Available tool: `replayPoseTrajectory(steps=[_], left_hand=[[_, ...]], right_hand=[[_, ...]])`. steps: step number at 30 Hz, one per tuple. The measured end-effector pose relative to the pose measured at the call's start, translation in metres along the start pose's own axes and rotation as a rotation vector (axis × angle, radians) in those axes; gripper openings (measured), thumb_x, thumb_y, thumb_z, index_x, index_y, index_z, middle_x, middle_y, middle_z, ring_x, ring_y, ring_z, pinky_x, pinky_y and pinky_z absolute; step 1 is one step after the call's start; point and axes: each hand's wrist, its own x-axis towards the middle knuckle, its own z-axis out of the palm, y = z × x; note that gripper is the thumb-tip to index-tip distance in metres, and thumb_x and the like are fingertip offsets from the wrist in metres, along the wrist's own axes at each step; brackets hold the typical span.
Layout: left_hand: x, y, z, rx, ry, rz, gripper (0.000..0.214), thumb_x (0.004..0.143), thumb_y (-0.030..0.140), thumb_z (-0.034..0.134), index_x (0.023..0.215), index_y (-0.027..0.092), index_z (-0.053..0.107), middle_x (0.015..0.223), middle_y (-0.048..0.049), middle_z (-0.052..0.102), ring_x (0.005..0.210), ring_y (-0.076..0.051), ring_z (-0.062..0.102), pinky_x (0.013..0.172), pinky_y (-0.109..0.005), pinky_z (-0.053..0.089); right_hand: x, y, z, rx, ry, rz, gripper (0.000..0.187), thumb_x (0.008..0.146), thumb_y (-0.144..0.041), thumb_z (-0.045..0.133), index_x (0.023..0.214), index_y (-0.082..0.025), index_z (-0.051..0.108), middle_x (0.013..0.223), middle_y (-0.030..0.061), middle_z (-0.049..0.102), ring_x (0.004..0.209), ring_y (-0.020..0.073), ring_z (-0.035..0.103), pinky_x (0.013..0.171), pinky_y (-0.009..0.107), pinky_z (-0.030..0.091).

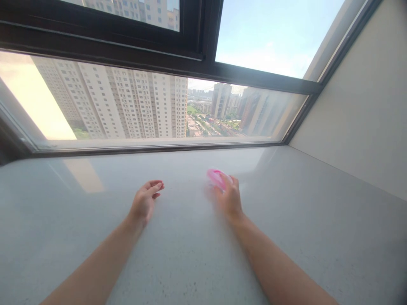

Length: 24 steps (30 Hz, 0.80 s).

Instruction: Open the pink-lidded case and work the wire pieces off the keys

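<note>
My right hand (231, 199) is closed around a pink, rounded, partly see-through object (219, 178), blurred by motion. Its exact kind cannot be made out. The object is held just above or against the pale sill (178, 250); whether it touches is unclear. To the left, my left hand (144, 202) hovers over or rests near the same surface, its thumb and fingers curled loosely together. Nothing shows between them. A stretch of sill separates the two hands.
Beyond the sill runs a dark window frame (203, 70) with glass panes. Tall buildings (127, 101) and sky show outside. A plain white wall (359, 110) rises on the right. Small dark specks dot the near sill, and sunlight reflects at the left.
</note>
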Motion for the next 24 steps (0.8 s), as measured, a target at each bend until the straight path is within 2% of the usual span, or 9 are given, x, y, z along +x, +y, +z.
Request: replayPoseTrajectory(steps=[2,5,9,13,15,17,18,20,24], left_hand=[[0.007,0.001,-0.008,-0.004,0.059,0.013,0.020,0.057,0.020,0.075,0.075,0.015,0.066,0.073,-0.0014,0.067,0.075,-0.016,0.061,0.064,-0.023,0.039],[0.010,0.002,-0.013,0.003,0.090,0.024,0.019,0.057,0.021,0.073,0.072,0.014,0.063,0.070,-0.0015,0.064,0.070,-0.015,0.060,0.062,-0.023,0.041],[0.008,0.000,-0.010,0.057,0.124,0.095,0.027,0.067,0.040,0.067,0.077,0.016,0.061,0.075,-0.0009,0.062,0.069,-0.014,0.059,0.059,-0.022,0.040],[0.004,-0.002,-0.009,0.192,0.143,0.195,0.030,0.069,0.046,0.064,0.077,0.018,0.060,0.073,0.0011,0.059,0.062,-0.014,0.054,0.053,-0.022,0.036],[0.000,-0.002,-0.007,0.271,0.112,0.213,0.025,0.069,0.042,0.065,0.067,0.018,0.059,0.061,0.0025,0.056,0.053,-0.013,0.049,0.049,-0.022,0.033],[-0.006,-0.002,-0.004,0.334,0.075,0.226,0.028,0.071,0.039,0.064,0.054,0.019,0.054,0.049,0.0041,0.048,0.047,-0.013,0.042,0.046,-0.023,0.029],[-0.010,-0.001,-0.002,0.357,0.065,0.239,0.031,0.072,0.037,0.064,0.050,0.020,0.051,0.045,0.0048,0.045,0.045,-0.012,0.039,0.046,-0.023,0.028],[-0.019,-0.001,0.004,0.386,0.066,0.278,0.033,0.074,0.034,0.062,0.048,0.021,0.047,0.045,0.0056,0.042,0.046,-0.012,0.037,0.048,-0.023,0.027],[-0.043,-0.006,0.013,0.420,0.036,0.273,0.034,0.077,0.034,0.058,0.049,0.022,0.043,0.046,0.0060,0.040,0.047,-0.012,0.035,0.048,-0.023,0.028]], right_hand=[[0.006,0.016,-0.005,-0.065,0.101,0.057,0.051,0.077,-0.025,0.059,0.127,-0.022,0.052,0.118,0.0137,0.042,0.105,0.0285,0.048,0.095,0.051,0.039],[0.008,0.022,-0.009,-0.164,0.094,0.095,0.057,0.077,-0.032,0.058,0.132,-0.022,0.046,0.119,0.0160,0.042,0.107,0.0316,0.048,0.092,0.051,0.039],[0.007,0.006,-0.011,-0.365,0.194,0.146,0.090,0.076,-0.050,0.056,0.146,-0.018,0.011,0.141,0.0232,0.023,0.126,0.0420,0.031,0.096,0.061,0.027],[0.005,-0.017,-0.018,-0.350,0.261,0.061,0.082,0.080,-0.046,0.048,0.145,-0.017,0.007,0.147,0.0223,0.014,0.133,0.0405,0.020,0.098,0.062,0.020],[-0.004,-0.031,-0.018,-0.201,0.197,-0.118,0.065,0.082,-0.036,0.048,0.139,-0.020,0.023,0.142,0.0182,0.027,0.129,0.0355,0.029,0.099,0.057,0.024],[-0.020,-0.048,-0.011,0.019,0.010,-0.277,0.039,0.081,-0.029,0.049,0.120,-0.022,0.045,0.121,0.0137,0.048,0.112,0.0293,0.046,0.093,0.047,0.036],[-0.029,-0.056,-0.005,0.119,-0.110,-0.291,0.026,0.082,-0.026,0.049,0.108,-0.022,0.050,0.105,0.0102,0.054,0.097,0.0250,0.053,0.085,0.040,0.041],[-0.048,-0.070,0.009,0.234,-0.252,-0.203,0.017,0.081,-0.023,0.051,0.097,-0.021,0.049,0.087,0.0048,0.054,0.074,0.0188,0.053,0.070,0.032,0.043],[-0.068,-0.085,0.028,0.218,-0.458,-0.147,0.010,0.077,-0.022,0.053,0.085,-0.020,0.047,0.070,-0.0016,0.048,0.060,0.0137,0.044,0.057,0.024,0.033]])
